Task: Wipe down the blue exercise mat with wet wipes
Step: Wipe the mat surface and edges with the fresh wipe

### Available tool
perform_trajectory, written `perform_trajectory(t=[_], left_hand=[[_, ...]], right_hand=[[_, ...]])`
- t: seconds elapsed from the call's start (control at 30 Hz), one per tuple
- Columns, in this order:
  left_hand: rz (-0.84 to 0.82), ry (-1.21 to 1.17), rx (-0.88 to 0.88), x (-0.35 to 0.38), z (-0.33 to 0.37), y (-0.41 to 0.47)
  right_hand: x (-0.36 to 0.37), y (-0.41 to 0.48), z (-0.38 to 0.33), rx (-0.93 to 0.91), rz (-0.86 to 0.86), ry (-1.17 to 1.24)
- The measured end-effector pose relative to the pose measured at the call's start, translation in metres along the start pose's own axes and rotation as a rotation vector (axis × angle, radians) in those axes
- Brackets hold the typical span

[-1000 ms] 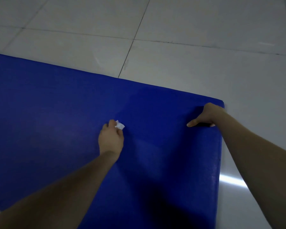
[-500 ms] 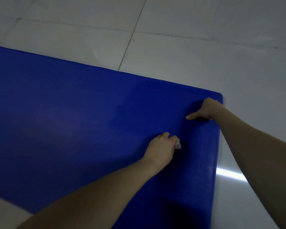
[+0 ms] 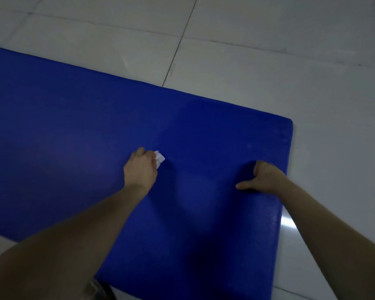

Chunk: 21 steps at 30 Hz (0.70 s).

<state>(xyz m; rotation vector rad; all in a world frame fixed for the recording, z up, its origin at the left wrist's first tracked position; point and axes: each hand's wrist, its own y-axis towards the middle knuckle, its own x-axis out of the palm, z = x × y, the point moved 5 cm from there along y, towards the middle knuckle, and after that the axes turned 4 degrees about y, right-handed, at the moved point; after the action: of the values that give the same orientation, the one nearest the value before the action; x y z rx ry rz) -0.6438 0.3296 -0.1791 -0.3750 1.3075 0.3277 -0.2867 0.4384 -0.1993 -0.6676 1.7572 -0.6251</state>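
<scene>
The blue exercise mat (image 3: 204, 131) is laid flat on a pale tiled floor (image 3: 268, 61). Its thick padded body fills the left and middle of the view, and its far right corner is seen to be rounded. A small crumpled white wet wipe (image 3: 159, 158) is pinched in the curled fingers of the left hand (image 3: 140, 169) and pressed against the mat's top surface near the middle of the view. The right hand (image 3: 265, 177) is planted on the mat just inside its right edge, well apart from the wipe. Its fingers are curled under with nothing held in them, and its thumb is stretched out to the left along the surface. Both forearms are bare. Dark grout lines are seen crossing the floor beyond the mat, and a bright streak of reflected light (image 3: 288, 221) is seen on the tile just beside the mat's right edge.
</scene>
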Motion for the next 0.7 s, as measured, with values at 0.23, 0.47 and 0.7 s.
perform_trajectory(t=[0.23,0.47,0.7], left_hand=[[-0.060,-0.274,-0.045,0.010,0.028,-0.007],[-0.174,-0.310,0.174,0.044,0.132,-0.054],[-0.242,-0.166,0.531,0.055,0.176,-0.087]], right_hand=[[0.045,-0.045,-0.001,0.112,-0.108,-0.177],[0.043,-0.037,-0.004,0.041,-0.053,-0.244],[0.040,-0.034,-0.012,0.066,-0.036,-0.207]])
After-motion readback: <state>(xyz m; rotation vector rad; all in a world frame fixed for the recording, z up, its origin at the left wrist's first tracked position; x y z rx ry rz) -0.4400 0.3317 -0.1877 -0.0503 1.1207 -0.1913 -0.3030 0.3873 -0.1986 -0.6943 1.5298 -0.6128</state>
